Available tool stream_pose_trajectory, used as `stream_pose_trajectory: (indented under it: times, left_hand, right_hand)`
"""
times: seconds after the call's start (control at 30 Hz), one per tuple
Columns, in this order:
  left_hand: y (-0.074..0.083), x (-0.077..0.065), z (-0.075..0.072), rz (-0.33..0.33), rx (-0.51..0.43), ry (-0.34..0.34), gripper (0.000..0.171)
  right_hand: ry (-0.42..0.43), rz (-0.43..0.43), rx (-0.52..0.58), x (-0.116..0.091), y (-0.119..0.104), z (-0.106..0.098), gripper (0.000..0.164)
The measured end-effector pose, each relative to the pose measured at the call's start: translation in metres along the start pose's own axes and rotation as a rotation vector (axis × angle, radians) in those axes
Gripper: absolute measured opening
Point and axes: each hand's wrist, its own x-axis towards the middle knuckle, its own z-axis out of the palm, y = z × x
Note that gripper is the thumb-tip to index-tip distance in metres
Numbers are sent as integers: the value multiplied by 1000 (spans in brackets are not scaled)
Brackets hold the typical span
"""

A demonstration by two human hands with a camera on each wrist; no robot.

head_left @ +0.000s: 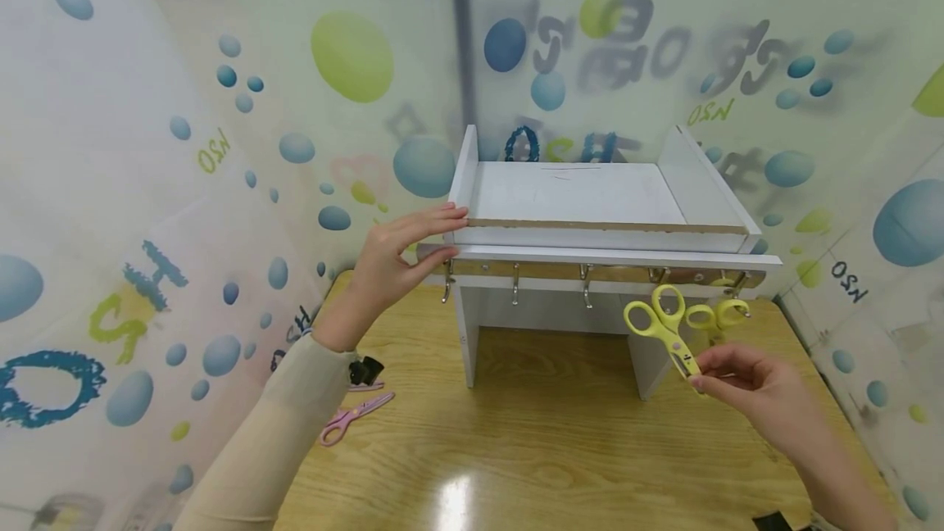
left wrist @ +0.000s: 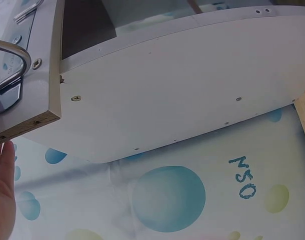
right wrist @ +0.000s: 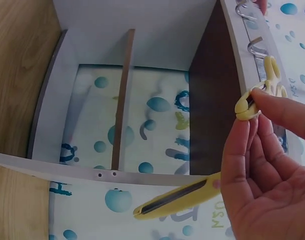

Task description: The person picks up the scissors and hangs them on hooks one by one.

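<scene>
My left hand [head_left: 394, 256] rests on the left end of a small white shelf [head_left: 590, 238], fingers fairly straight along its top edge and thumb lower, near the hook rail [head_left: 553, 271]. In the left wrist view, its fingertips touch the end of the board. Between thumb and fingers, my right hand [head_left: 767, 396] pinches yellow scissors [head_left: 667, 330] by the blade end, handle loops up, in front of the rail's right part. Another pair of yellow scissors [head_left: 715, 316] hangs at the rightmost hook, partly hidden; its covered blade [right wrist: 177, 197] shows in the right wrist view.
Pink scissors [head_left: 357, 416] lie on the wooden table [head_left: 531, 449] at the left, with another pink piece partly hidden by the left wrist. Several metal hooks [head_left: 515, 283] line the rail. Patterned sheets [head_left: 354, 56] wall in the back and sides.
</scene>
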Motion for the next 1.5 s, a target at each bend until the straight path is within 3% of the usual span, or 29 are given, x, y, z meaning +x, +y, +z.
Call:
stream_pose_trajectory:
  times: [0.5, 1.17, 1.5]
  left_hand:
    - [0, 0, 1, 12, -5, 11, 39]
    - [-2, -1, 1, 24, -9, 16, 41]
    - [-1, -1, 1, 11, -11, 10, 40]
  right_hand:
    - [-14, -2, -23, 3, 6, 7, 11]
    - [-12, -118, -14, 3, 14, 5, 11]
    - [-35, -166, -58, -2, 1, 0, 10]
